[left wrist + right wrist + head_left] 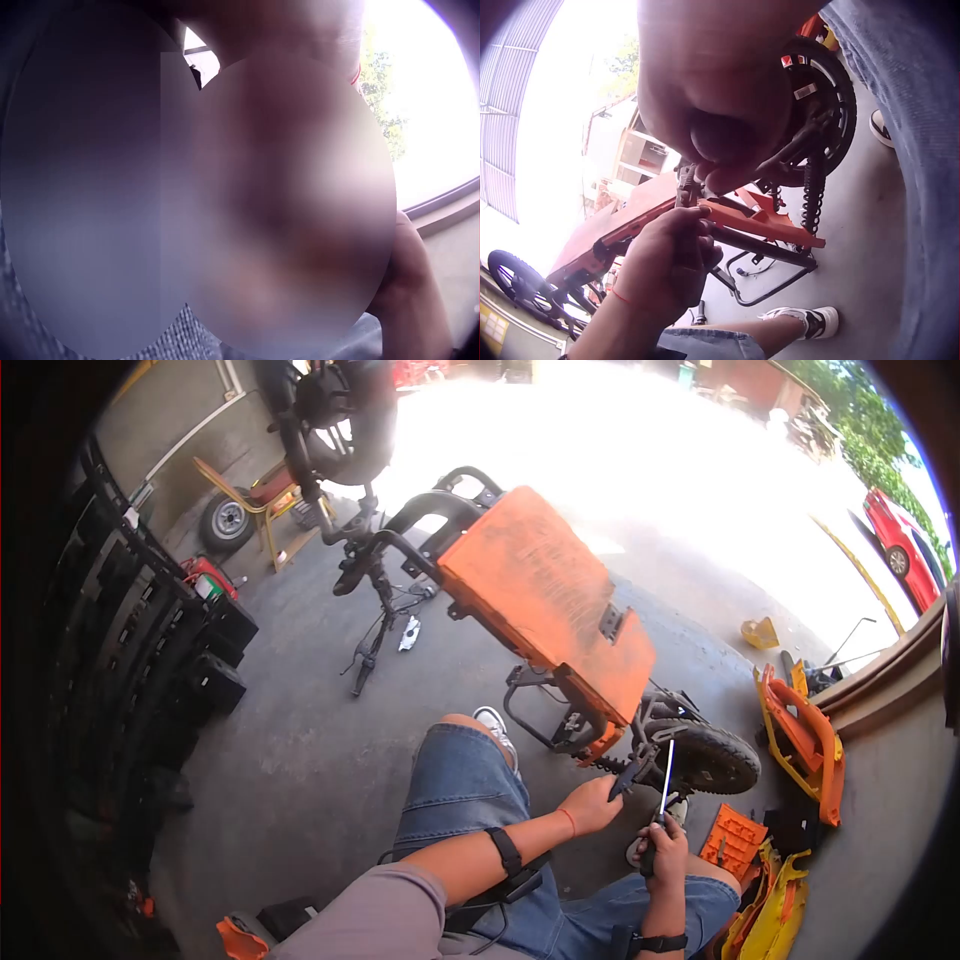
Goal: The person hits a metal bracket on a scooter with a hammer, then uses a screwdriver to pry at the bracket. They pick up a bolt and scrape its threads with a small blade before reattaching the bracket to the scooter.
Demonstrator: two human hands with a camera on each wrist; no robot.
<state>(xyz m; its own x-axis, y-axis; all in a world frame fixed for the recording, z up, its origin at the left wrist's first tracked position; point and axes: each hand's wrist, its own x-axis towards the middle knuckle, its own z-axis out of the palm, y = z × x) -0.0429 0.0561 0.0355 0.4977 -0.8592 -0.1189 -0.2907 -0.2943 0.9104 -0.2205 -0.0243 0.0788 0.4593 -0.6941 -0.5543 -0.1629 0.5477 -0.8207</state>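
Observation:
In the head view, the left hand (592, 806), with a red string at its wrist, grips a dark metal part (625, 778) beside the rear wheel. Just to its right, the right hand (667, 848) holds the dark handle of a screwdriver-like tool, its bright shaft (668, 772) pointing up across the wheel (715, 760). The right wrist view shows the left hand (673, 259) pinching the dark part (687, 186) near the orange frame, with the right hand (712, 97) close above, around the handle. Blur hides the hands' work in the left wrist view.
An orange-panelled bike frame (540, 580) stands ahead. At the right lie orange and yellow covers (825, 750) and an orange piece (733, 836). Black parts line the left side, near a loose wheel (228, 522) and a chair. A silver piece (409, 633) lies on the floor.

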